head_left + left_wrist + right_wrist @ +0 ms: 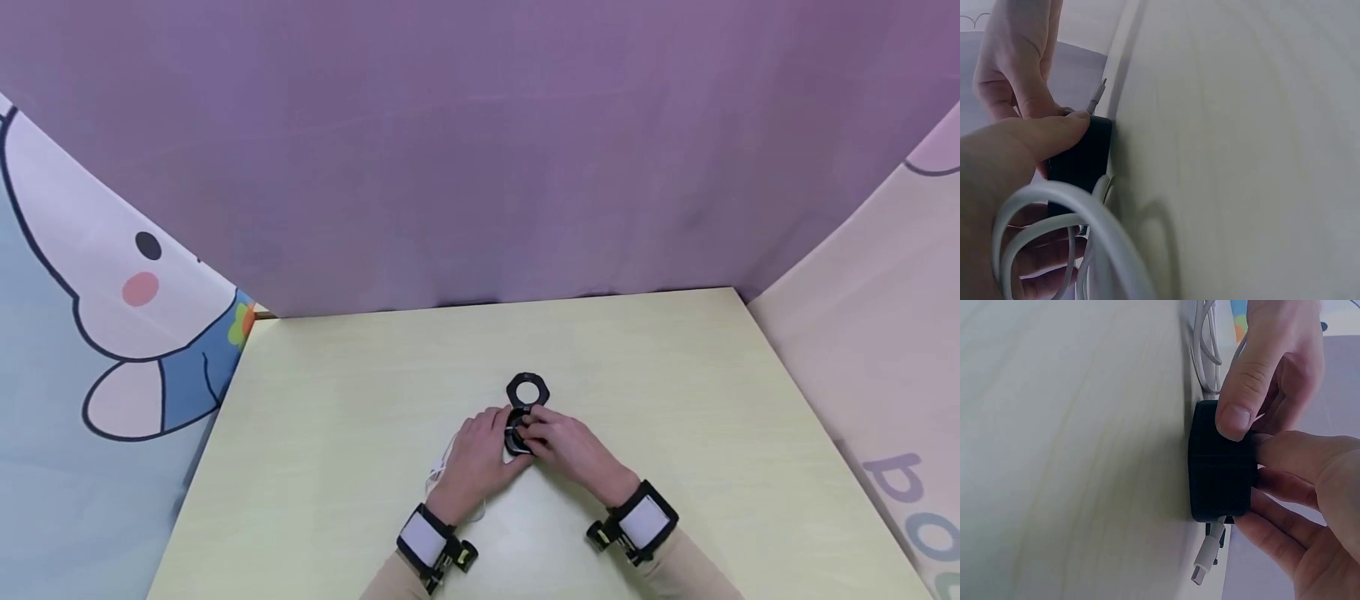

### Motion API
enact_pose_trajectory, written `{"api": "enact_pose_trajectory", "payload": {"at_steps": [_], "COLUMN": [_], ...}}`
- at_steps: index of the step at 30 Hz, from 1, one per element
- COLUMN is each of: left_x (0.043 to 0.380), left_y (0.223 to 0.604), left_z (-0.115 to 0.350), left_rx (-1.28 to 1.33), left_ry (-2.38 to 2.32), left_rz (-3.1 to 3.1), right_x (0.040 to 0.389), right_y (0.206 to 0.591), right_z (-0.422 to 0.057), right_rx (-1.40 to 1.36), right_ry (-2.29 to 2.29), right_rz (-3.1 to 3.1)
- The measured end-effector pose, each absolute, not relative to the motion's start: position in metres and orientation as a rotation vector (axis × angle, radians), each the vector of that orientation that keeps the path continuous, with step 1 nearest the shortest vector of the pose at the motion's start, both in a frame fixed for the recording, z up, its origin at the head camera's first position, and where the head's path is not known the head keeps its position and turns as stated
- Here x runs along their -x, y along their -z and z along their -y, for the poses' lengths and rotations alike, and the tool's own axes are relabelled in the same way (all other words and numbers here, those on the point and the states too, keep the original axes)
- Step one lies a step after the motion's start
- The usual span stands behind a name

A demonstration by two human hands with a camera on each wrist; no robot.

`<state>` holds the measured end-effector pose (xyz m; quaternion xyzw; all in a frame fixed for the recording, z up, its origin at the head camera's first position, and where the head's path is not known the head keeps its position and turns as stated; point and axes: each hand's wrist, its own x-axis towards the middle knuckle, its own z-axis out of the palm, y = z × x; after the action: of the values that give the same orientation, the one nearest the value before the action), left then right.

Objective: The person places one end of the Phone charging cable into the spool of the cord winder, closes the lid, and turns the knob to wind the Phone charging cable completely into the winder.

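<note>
At near centre on the pale wooden table (637,367), the left hand (480,457) grips a black faceted case (1219,478), a black many-sided ring (528,377) just beyond; whether the right hand (572,446) pinches anything, I cannot tell.

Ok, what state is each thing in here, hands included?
Black case: held, inside mostly hidden
Black ring: flat on the table
White cable: loosely looped
Cable plug: sticking out of the case
Left hand: gripping the case
Right hand: touching the case; grip unclear
</note>
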<state>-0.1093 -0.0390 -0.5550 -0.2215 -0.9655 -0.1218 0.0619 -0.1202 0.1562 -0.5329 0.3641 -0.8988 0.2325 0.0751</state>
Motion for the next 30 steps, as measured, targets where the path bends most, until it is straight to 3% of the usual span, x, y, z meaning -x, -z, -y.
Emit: {"api": "enact_pose_trajectory", "payload": {"at_steps": [14, 30], "left_x": [0.111, 0.112], "left_y": [0.559, 0.564], "left_z": [0.041, 0.041], "left_rx": [0.697, 0.675], "left_ry": [0.409, 0.412], "left_rz": [2.840, 2.844], "right_x": [0.124, 0.167], "right_y": [0.528, 0.525], "right_z": [-0.155, -0.144], "right_rx": [-1.068, -0.863], "right_ry": [-0.764, -0.994], "right_rz": [2.733, 2.778]}}
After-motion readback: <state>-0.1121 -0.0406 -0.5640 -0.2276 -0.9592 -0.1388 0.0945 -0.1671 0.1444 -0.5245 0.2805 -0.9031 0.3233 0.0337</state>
